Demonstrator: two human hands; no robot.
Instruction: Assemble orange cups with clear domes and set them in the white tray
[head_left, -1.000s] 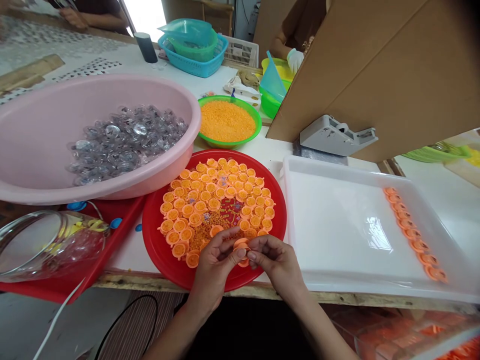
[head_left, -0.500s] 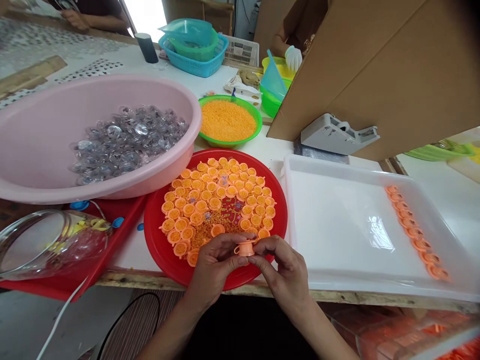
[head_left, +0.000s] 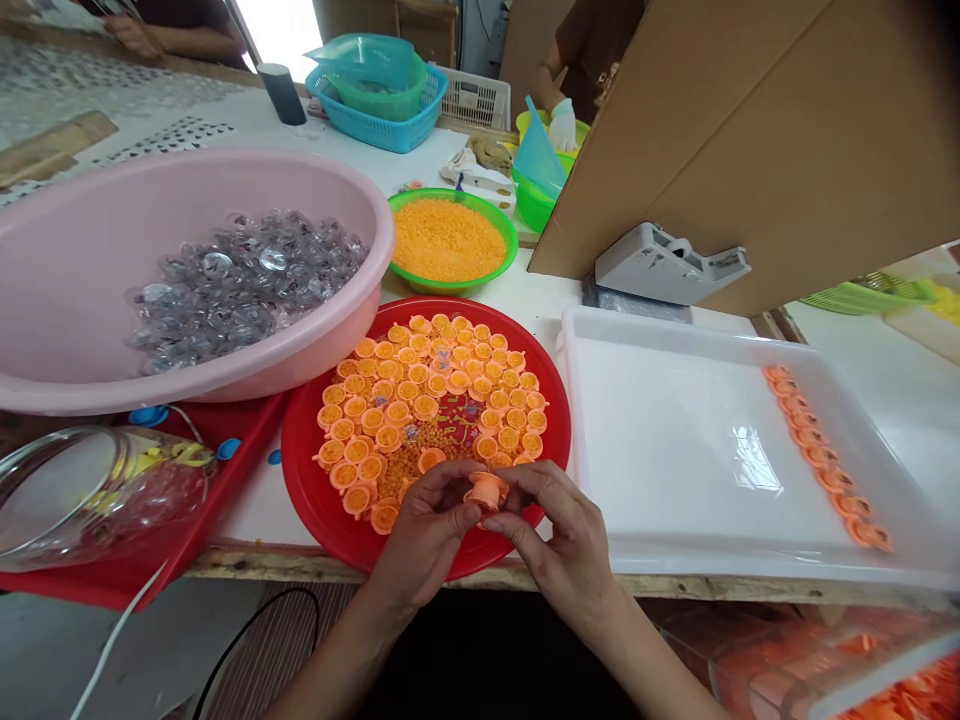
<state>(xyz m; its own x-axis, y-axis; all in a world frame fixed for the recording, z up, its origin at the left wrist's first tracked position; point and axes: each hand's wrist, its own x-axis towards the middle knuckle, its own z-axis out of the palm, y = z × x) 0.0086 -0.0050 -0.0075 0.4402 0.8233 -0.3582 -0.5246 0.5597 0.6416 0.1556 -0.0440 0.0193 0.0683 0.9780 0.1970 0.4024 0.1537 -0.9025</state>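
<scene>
Small orange plastic cup (head_left: 486, 492): tilted, level earlier.
Left hand (head_left: 424, 528): fingers grasping it.
Right hand (head_left: 564, 532): fingers likewise, above round red plastic tray (head_left: 301, 478).

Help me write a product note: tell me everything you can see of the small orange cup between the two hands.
The small orange cup looks like smooth, slightly shiny plastic, with a short round body and a wide, flared rim. It is tilted; its inside and any handle are hard to make out. The left hand and right hand hold it from both sides, above the near part of the red tray.
</scene>
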